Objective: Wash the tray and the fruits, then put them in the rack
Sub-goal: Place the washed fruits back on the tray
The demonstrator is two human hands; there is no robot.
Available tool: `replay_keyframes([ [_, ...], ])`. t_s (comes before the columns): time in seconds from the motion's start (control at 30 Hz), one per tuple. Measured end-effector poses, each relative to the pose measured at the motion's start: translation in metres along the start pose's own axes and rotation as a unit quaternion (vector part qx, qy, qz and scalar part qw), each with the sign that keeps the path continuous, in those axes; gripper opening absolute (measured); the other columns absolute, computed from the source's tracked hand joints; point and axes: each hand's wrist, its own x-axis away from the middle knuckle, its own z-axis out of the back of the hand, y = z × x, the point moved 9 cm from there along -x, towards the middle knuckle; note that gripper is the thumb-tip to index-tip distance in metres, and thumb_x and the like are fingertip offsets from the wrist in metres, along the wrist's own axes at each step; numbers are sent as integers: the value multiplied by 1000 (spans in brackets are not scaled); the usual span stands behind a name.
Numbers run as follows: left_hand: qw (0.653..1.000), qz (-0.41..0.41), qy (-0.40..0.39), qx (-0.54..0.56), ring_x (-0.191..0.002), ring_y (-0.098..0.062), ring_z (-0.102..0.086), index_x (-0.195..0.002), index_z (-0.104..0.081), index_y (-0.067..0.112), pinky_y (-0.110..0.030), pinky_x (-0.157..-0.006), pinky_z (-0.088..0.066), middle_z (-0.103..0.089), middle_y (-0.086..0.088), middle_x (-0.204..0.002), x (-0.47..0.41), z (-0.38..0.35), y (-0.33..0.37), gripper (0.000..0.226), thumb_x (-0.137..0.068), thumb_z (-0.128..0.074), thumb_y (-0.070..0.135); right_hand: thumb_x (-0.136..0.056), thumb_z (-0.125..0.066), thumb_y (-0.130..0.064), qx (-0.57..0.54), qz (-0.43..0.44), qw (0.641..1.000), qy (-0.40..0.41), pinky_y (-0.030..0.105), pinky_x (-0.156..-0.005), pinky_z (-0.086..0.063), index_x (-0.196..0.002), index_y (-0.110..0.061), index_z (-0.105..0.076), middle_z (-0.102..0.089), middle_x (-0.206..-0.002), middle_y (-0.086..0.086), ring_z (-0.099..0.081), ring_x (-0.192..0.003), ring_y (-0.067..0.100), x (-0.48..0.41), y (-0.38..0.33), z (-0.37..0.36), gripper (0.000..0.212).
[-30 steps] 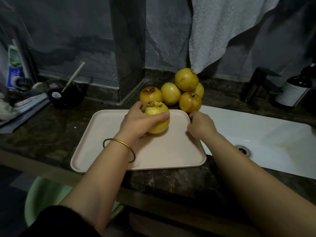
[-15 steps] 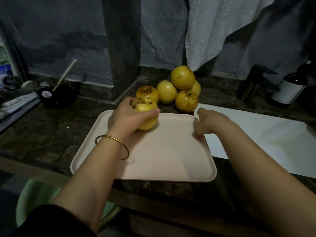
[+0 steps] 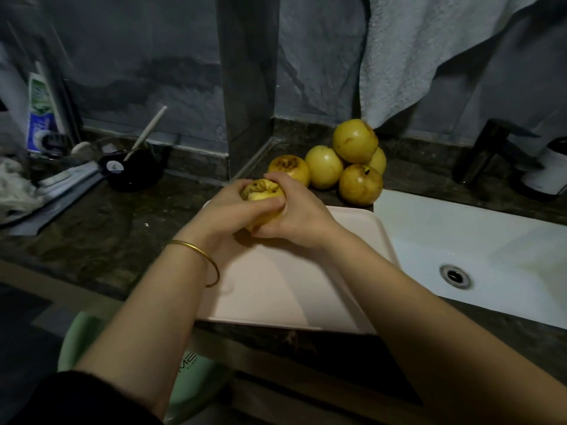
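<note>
Grip: left hand [image 3: 221, 212], right hand [image 3: 302, 216] cup fruit [image 3: 261, 194].

Grey towel [image 3: 429, 56] hangs on wall; toothpaste tube [image 3: 40, 118] upright far left; black faucet [image 3: 484, 154] behind white sink [image 3: 460, 234].

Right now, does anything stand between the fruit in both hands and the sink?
Nothing visible does. The left hand and right hand grip the fruit above the tray; the sink lies open to the right. The other fruits sit behind, off that path.
</note>
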Motion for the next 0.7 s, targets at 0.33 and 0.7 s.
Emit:
replay_keyframes([
  [0.33,930,63,148,329,-94,-15,-56,-126,-54,11,-21,-71,-43,-58,-8,-109,1,57,-40,57,-98,-28,53,-56,-85,-45,9,-5,999,38,38,-96,-45,-138,-33,-37,-50,-130,-1,-51,-118,19,-22,-28,-22,96],
  [0.7,892,55,165,418,-85,-19,-64,-100,-60,15,-33,-67,-51,-65,-8,-96,-2,51,-38,40,-98,-38,49,-59,-85,-47,34,5,999,29,42,-99,-43,-146,-34,-26,-43,-136,3,-49,-121,24,-30,-37,-42,105],
])
